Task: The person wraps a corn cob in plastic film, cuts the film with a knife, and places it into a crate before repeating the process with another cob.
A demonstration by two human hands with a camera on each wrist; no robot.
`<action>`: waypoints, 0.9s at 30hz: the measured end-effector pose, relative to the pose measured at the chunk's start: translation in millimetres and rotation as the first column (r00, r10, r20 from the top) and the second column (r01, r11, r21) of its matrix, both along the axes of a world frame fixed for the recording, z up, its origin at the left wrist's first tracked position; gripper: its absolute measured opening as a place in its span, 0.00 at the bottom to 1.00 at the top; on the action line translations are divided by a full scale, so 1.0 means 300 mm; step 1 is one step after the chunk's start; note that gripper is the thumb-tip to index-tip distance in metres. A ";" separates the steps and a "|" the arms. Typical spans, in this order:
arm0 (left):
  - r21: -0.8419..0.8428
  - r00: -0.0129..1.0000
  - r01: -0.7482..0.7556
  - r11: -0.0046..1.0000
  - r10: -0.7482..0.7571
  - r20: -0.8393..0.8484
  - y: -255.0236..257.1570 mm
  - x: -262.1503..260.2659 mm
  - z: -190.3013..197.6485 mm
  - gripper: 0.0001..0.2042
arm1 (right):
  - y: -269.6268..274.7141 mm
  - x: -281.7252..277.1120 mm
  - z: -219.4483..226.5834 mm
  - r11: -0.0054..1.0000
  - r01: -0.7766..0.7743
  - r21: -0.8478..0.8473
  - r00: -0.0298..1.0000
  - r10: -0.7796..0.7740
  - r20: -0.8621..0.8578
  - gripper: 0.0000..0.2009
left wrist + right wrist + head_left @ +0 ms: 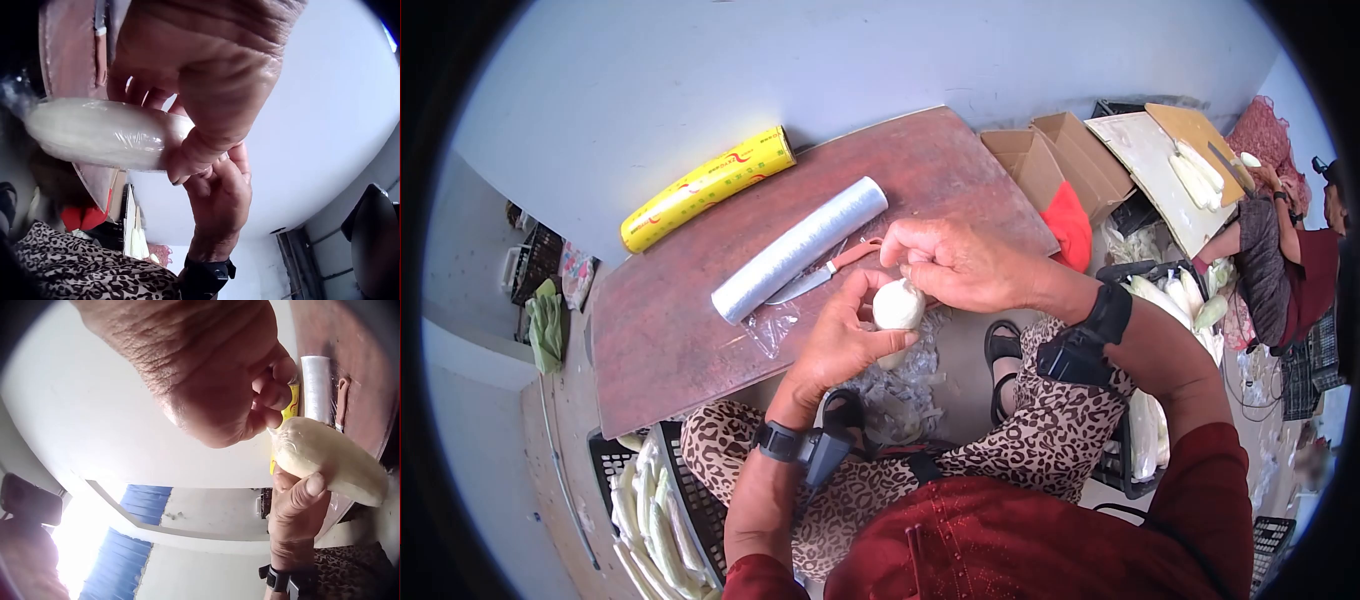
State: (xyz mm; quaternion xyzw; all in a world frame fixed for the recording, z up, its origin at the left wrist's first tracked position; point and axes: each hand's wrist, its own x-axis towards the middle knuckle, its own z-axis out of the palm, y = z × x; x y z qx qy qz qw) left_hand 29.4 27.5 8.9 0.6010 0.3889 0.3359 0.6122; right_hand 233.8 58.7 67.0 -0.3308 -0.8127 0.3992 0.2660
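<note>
A long, pale vegetable, tightly covered in shiny cling film, is held by my left hand above the near edge of the table. In the right wrist view the left thumb lies along the side of this vegetable. My right hand pinches the gathered film at the top end, its fingers curled close to the tip. In the left wrist view, loose film sticks out from the other end. Behind the hands, a knife with a reddish-brown handle lies beside a roll of clear film.
A yellow printed roll lies at the back of the reddish table. Crates of pale vegetables stand at left and right. Crumpled film lies on the floor. A cardboard box and another person are at right.
</note>
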 end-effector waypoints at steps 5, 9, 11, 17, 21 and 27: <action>0.301 0.977 -0.047 0.952 0.106 -0.183 -0.004 0.006 -0.006 0.25 | 0.012 -0.015 -0.001 0.958 0.069 -0.278 0.998 -0.069 0.011 0.08; 0.696 0.931 -0.046 0.716 0.283 -0.229 -0.006 0.009 -0.020 0.28 | 0.022 -0.014 -0.001 0.908 0.122 -0.400 0.992 -0.118 0.034 0.11; 0.739 0.936 0.004 0.674 0.258 -0.240 -0.010 0.010 -0.017 0.30 | 0.024 -0.015 0.000 0.866 0.159 -0.473 0.987 -0.157 0.045 0.13; 0.773 0.921 0.080 0.630 0.250 -0.300 -0.017 0.000 -0.020 0.31 | 0.028 -0.011 0.001 0.746 0.175 -0.642 0.974 -0.227 0.001 0.15; 0.736 0.948 -0.023 0.676 0.248 -0.198 -0.008 -0.001 -0.048 0.30 | 0.038 0.002 0.038 0.812 0.203 -0.547 0.974 -0.223 0.031 0.14; 0.512 0.986 -0.147 0.846 0.164 0.012 -0.006 0.005 -0.057 0.30 | 0.061 0.050 0.018 0.969 0.013 -0.246 0.987 -0.051 -0.150 0.14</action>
